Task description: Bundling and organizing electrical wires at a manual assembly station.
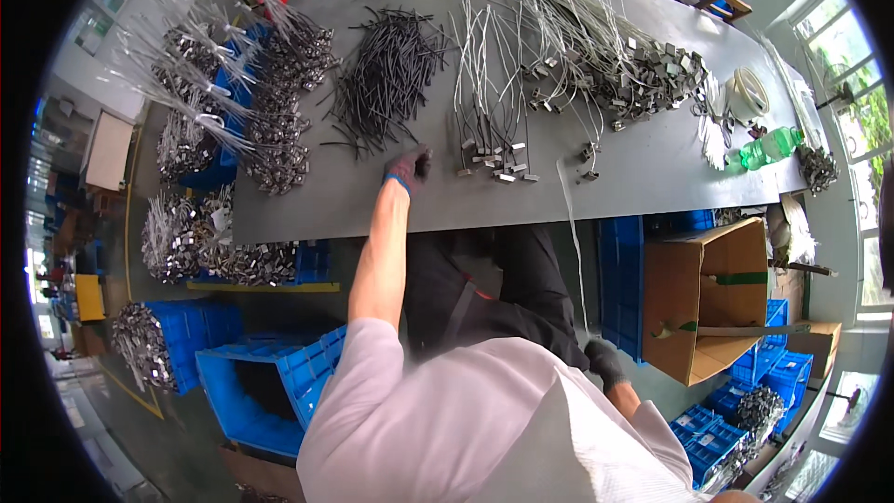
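Observation:
My left hand [410,170], in a dark glove with a blue cuff, is over the table at the near edge of a pile of short black tubes [386,79]. Its fingers are curled; whatever is in them is hidden. Low beside my right thigh is my right hand [607,363], in a dark grey glove, below the table edge. A thin white strip [573,224] runs off the table down toward it; whether the fingers touch it is unclear. To the right of the tubes lie white wires with metal blocks [494,158] at their near ends.
A large heap of wired metal parts [643,84] covers the table's right half, with a green bottle [771,147] and a white roll [748,93] beyond. Bundled parts [279,121] line the left edge. Blue crates [265,382] and a cardboard box [703,298] flank me.

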Motion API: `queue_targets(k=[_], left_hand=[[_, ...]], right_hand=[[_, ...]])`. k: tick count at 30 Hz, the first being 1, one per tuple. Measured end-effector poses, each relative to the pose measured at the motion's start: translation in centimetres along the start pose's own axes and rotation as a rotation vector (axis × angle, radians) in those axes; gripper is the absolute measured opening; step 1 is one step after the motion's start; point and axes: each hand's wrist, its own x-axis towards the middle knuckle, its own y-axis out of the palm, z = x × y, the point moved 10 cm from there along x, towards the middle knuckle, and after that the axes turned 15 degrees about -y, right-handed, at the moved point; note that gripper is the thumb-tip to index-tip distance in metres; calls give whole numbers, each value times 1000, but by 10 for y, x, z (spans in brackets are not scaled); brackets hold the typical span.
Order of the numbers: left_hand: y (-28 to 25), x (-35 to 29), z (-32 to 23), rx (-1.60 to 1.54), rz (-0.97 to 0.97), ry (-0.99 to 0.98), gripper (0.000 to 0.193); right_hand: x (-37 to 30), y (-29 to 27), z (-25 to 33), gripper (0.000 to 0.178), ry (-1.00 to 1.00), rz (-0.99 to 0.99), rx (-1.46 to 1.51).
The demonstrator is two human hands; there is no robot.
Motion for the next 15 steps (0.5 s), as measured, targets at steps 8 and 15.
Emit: queue_targets(k=[8,15], left_hand=[[167,-100,123,-53,452,132,11],[222,-191,93,-122,280,652,11]], right_hand=[[19,-50,32,15,-119,-416,-21],[59,-102,67,14,-50,-237,-159]])
